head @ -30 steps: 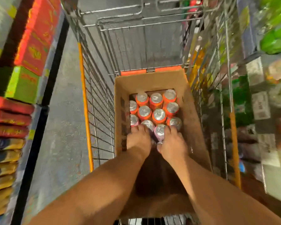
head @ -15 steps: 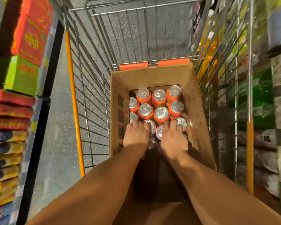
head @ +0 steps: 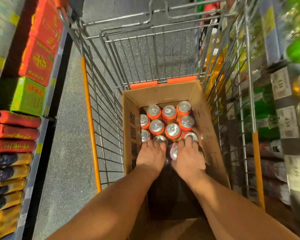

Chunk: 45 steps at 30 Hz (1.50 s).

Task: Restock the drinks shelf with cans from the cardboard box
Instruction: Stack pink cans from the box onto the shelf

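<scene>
Cans (head: 166,122) sit at the far end of the cardboard box (head: 207,129) in the cart (head: 92,129). Both arms reach in: left hand (head: 151,155) and right hand (head: 187,159) each curl over a near-row can, fingers slightly further forward than a second ago.

Both arms stretched down into the cardboard box (head: 208,135), left hand (head: 151,155) and right hand (head: 187,160) side by side, palms down, fingertips over can tops.
</scene>
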Each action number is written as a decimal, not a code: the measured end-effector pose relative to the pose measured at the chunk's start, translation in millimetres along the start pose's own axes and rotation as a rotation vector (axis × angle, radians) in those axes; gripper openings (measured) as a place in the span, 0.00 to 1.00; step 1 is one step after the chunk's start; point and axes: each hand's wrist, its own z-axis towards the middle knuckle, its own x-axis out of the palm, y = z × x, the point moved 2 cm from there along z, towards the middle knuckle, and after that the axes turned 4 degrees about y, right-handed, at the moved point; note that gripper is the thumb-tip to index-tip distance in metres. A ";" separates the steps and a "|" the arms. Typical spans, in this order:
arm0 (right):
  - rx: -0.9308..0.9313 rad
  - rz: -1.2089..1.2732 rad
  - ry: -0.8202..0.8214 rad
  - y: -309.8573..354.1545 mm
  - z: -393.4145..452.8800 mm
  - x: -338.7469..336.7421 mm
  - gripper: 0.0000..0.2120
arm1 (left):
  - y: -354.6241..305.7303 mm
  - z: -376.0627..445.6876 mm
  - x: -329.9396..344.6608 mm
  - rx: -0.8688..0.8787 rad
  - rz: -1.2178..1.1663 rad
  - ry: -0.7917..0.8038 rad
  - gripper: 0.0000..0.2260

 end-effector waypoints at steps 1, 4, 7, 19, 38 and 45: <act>0.003 -0.009 -0.023 -1.0 -7.2 -4.3 0.32 | -3.2 -6.6 -4.2 0.031 -0.005 -0.004 0.20; 0.026 0.004 -0.087 -1.8 -29.2 -21.9 0.34 | -11.0 -22.2 -10.7 0.123 -0.038 -0.016 0.18; 0.091 0.062 -0.083 -1.1 -54.0 -41.0 0.35 | -11.9 -42.0 -22.2 0.189 -0.079 -0.015 0.23; 0.569 0.452 -0.529 39.9 -241.2 -135.8 0.13 | 18.5 -176.0 -136.6 0.475 -0.097 -0.314 0.16; 1.090 0.590 -1.305 67.9 -664.5 -297.3 0.29 | -64.3 -552.4 -330.8 1.234 -0.359 -0.622 0.31; 1.178 0.459 -1.344 78.6 -795.7 -306.6 0.30 | -107.7 -665.6 -317.4 1.436 -0.545 -0.484 0.31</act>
